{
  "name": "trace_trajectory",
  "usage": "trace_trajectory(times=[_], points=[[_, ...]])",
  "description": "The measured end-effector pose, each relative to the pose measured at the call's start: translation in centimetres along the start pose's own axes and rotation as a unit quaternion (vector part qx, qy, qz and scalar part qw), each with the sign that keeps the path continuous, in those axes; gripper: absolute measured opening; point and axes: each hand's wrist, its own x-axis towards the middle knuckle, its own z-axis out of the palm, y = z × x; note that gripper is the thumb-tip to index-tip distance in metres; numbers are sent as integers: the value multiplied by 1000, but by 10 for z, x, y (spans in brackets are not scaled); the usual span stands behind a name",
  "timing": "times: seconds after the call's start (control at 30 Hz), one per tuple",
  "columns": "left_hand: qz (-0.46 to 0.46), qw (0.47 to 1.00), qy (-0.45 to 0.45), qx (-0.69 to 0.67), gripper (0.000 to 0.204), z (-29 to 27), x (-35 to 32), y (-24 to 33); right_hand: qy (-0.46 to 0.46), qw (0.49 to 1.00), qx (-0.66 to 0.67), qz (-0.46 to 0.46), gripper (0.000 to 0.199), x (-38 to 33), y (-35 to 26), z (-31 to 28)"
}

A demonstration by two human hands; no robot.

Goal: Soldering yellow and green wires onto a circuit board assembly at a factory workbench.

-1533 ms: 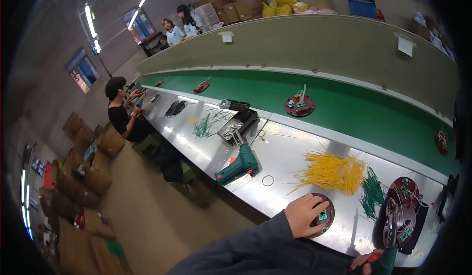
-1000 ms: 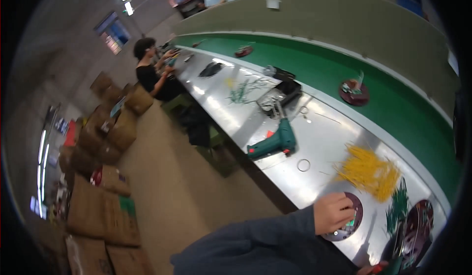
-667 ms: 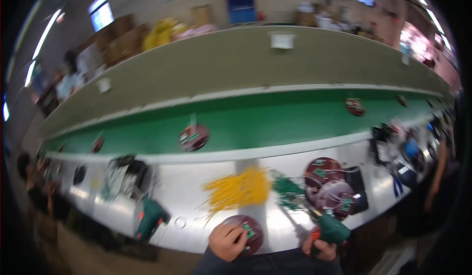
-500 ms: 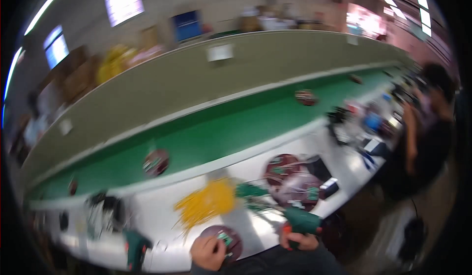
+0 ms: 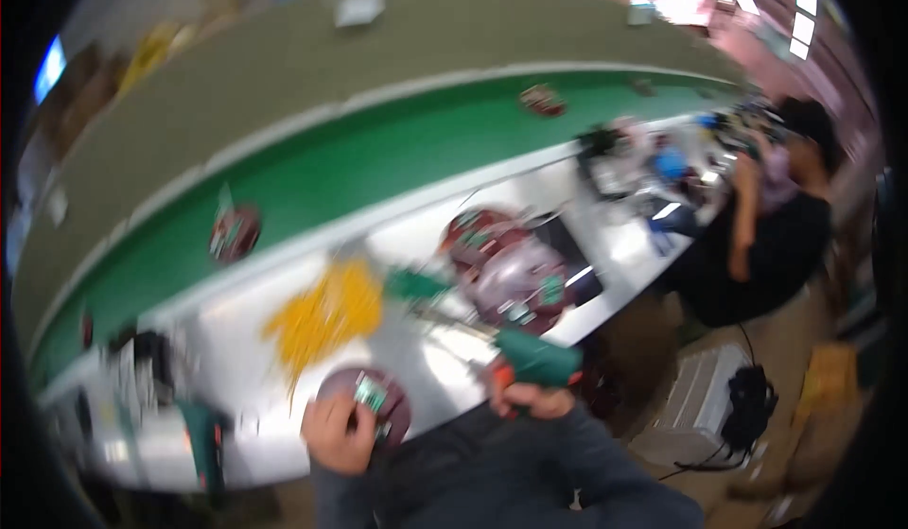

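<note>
My right hand [image 5: 532, 399] is wrapped round the grip of a green-and-red power screwdriver [image 5: 541, 357], its front end toward the left. My left hand [image 5: 339, 434] lies at the left side of a maroon disc-shaped part [image 5: 397, 416], fingers curled against it. A small green circuit board [image 5: 371, 395] sits on this disc, right by my fingertips. Between the hands and farther back, more maroon discs [image 5: 484, 236] lie in a group, one under a clear plastic wrap [image 5: 506, 283]. Motion blurs the fine details.
Yellow strips or wires [image 5: 326, 316] and a bundle of green wires [image 5: 416, 285] lie on the white table [image 5: 241, 326]. Another green driver [image 5: 201, 439] is at left. Behind runs a green conveyor belt [image 5: 369, 170] carrying discs. A co-worker [image 5: 780, 217] sits at right.
The whole view has swung downward and to the right, so table and belt appear higher and farther left. Both hands keep their places at the disc and the power screwdriver.
</note>
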Motion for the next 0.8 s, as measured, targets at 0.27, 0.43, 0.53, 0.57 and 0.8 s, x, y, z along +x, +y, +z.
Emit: trace_trajectory(times=[0.27,0.43,0.53,0.57,0.8], points=[[-27,998,53,3,13,1,-3,5,32,996,-74,32,59,-30,-21,-2],[-17,998,52,-11,14,3,2,2,1,987,-127,95,55,-33,-38,2],[-17,999,38,-15,15,2,0,0,14,974,-206,96,44,-32,-46,10],[-20,999,36,-25,16,3,-2,0,31,967,-223,119,44,-29,-48,13],[-10,999,31,-34,16,1,-4,-7,-18,888,-433,151,7,-19,-52,26]])
